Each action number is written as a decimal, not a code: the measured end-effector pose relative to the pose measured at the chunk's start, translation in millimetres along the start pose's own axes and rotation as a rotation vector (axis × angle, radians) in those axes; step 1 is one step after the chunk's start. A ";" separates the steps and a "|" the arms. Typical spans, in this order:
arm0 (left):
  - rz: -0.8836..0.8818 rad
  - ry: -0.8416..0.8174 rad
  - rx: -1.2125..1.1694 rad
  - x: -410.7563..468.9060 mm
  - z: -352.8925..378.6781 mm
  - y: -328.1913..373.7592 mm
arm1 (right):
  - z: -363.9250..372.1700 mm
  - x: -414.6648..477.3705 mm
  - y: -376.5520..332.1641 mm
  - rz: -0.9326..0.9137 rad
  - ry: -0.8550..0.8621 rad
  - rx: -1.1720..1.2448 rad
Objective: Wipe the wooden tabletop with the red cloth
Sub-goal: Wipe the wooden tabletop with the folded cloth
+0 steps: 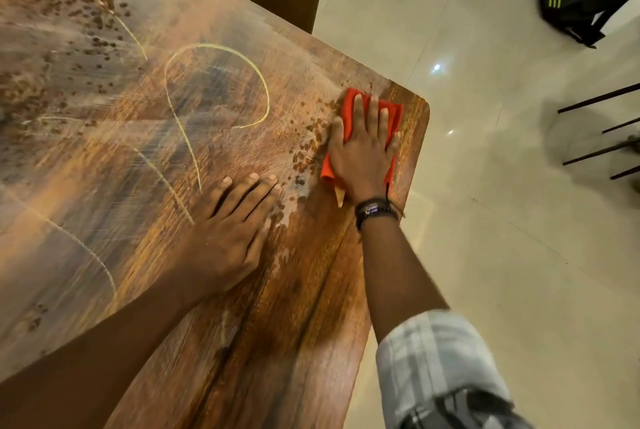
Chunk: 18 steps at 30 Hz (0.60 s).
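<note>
- Now the right hand [363, 151] lies flat with fingers spread, pressing the cloth [348, 110] onto the tabletop [138, 158] at its far right corner.
- The cloth sits just inside the rounded corner, and a narrow strip of bare wood shows between it and the right edge.
- The left hand [228, 231] rests flat and open on the wood, near the right hand but apart, holding nothing.
- Leftward the tabletop runs wide, streaked pale, with a yellow loop [221, 47] drawn on it.
- Dark specks [308, 148] reach the cloth's left side.
- Beyond the right edge lies tiled floor [485, 203]; bags [585, 6] and chair legs [602, 137] stand well apart from the tabletop.
</note>
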<state>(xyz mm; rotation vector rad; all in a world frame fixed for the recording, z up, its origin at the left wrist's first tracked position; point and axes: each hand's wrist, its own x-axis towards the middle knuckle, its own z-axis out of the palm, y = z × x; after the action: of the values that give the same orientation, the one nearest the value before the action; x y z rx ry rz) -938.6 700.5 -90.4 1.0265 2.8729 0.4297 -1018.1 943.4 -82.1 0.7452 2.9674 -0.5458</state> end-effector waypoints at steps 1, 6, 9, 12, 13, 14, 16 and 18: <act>0.000 0.003 -0.008 0.0 0.4 -0.1 | -2.4 22.9 -1.1 0.013 0.001 -0.001; 0.007 0.023 -0.033 0.5 2.6 -1.2 | -11.9 92.9 -10.3 0.087 -0.004 0.037; 0.014 0.023 -0.041 0.1 2.4 -2.0 | -12.4 86.9 -12.1 0.079 -0.003 0.043; 0.008 0.016 -0.049 -0.2 0.7 -0.4 | -9.0 55.7 -13.2 0.026 -0.008 0.028; 0.007 0.014 -0.046 0.5 0.5 -0.1 | -6.9 41.0 -14.4 0.007 -0.014 0.025; 0.006 0.014 -0.044 1.4 0.4 0.3 | -3.6 24.2 -15.8 -0.011 -0.017 0.024; 0.002 0.020 -0.042 1.6 1.0 0.2 | 5.8 -17.5 -20.0 -0.040 0.000 0.024; 0.001 0.038 -0.031 0.6 2.2 -0.5 | 15.2 -67.7 -25.9 -0.056 0.015 0.050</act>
<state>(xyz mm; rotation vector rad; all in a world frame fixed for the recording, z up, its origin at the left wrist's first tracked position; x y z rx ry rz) -939.0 701.1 -92.6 1.0258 2.8891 0.4975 -971.0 886.3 -80.0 0.6751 3.0067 -0.6230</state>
